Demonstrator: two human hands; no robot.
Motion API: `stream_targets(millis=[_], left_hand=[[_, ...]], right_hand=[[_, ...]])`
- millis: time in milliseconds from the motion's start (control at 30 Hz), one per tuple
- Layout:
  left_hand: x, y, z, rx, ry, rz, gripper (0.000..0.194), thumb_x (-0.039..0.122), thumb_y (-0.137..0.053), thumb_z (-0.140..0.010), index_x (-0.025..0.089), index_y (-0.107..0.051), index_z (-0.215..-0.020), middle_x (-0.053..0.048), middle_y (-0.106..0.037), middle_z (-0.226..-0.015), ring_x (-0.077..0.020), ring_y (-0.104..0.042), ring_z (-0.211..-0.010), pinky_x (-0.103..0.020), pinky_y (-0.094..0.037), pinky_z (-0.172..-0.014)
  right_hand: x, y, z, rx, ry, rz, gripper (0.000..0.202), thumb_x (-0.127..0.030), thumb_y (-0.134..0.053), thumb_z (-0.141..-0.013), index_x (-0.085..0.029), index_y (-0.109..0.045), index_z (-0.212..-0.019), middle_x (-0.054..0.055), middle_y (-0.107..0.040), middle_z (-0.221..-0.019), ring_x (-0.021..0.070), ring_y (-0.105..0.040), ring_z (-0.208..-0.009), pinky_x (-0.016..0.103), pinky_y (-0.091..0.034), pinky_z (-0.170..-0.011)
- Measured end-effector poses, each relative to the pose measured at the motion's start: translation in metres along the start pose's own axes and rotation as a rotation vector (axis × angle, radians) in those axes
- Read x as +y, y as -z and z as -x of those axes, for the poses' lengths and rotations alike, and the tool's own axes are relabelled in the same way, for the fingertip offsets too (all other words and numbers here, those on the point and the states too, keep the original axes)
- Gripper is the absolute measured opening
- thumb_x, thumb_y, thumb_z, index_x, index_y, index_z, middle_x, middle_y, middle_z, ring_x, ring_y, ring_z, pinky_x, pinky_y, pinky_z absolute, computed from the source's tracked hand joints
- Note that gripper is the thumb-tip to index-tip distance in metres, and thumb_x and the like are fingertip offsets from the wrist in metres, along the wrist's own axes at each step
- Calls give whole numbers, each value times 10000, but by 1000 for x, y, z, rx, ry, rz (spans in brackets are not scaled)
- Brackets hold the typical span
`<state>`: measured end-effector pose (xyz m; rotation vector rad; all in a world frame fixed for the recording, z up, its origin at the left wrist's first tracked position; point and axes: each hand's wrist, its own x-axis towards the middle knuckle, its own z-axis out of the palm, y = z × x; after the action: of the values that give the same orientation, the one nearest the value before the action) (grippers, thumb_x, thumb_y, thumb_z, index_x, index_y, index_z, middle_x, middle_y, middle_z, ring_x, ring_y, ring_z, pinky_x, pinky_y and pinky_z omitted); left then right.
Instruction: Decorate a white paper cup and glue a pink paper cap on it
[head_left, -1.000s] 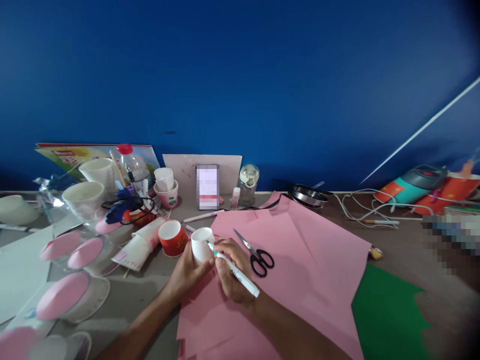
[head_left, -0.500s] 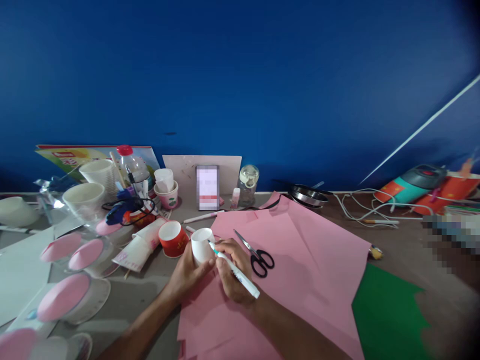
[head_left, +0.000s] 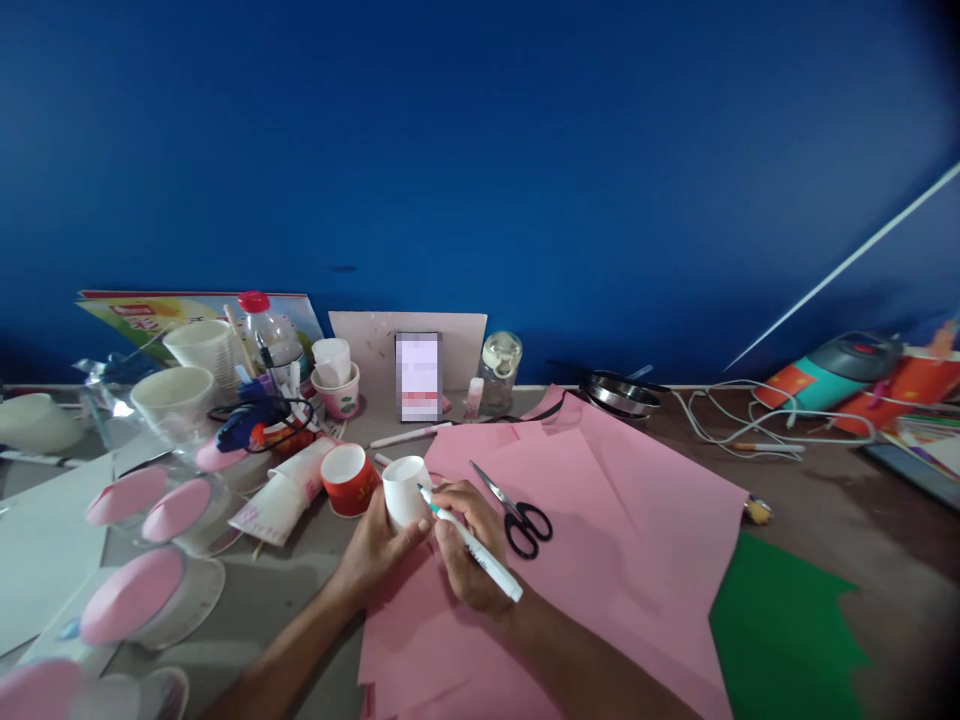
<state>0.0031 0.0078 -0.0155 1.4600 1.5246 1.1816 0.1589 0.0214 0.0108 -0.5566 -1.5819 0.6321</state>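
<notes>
A small white paper cup (head_left: pixel 402 497) stays upright in my left hand (head_left: pixel 377 545), whose fingers close round its left side and base. My right hand (head_left: pixel 471 545) grips a white marker (head_left: pixel 484 560) with a teal band, its tip at the cup's upper right wall; I cannot tell whether it touches. Just left of the cup stands a red paper cup (head_left: pixel 351 492). Under both hands spread sheets of pink paper (head_left: pixel 600 560). Scissors (head_left: pixel 523 520) with black handles lie on the paper, right of my right hand.
On the left are stacked white cups (head_left: pixel 172 400), a glue gun (head_left: pixel 251 420) and cups with pink tops (head_left: pixel 135 595). A phone (head_left: pixel 418 378) leans at the back beside a glass jar (head_left: pixel 500 370). Green paper (head_left: pixel 780 620) and white cables (head_left: pixel 750 430) lie on the right.
The view has shifted slightly, so the surroundings sit a little further right. Both hands keep the same hold on the cup and the marker.
</notes>
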Motion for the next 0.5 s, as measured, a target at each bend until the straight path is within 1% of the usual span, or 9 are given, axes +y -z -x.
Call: stream_targets(millis=[267, 500], left_hand=[[2, 0, 0, -2, 6, -28, 429, 474, -690, -738, 174, -569, -1020, -71, -668, -925, -263, -631, -843, -395, -518, -759], [5, -2, 0, -11, 4, -11, 425, 456, -678, -738, 168, -556, -1026, -74, -663, -931, -257, -633, -846, -392, -517, -770]], right_hand=[[3, -1, 1, -10, 22, 22, 212, -164, -499, -883, -208, -579, -1074, 77, -637, -871, 213, -626, -798, 360, -553, -709], [3, -3, 1, -19, 87, 53, 239, -162, -513, -860, -212, -583, -1084, 80, -646, -881, 224, -628, -807, 391, -561, -732]])
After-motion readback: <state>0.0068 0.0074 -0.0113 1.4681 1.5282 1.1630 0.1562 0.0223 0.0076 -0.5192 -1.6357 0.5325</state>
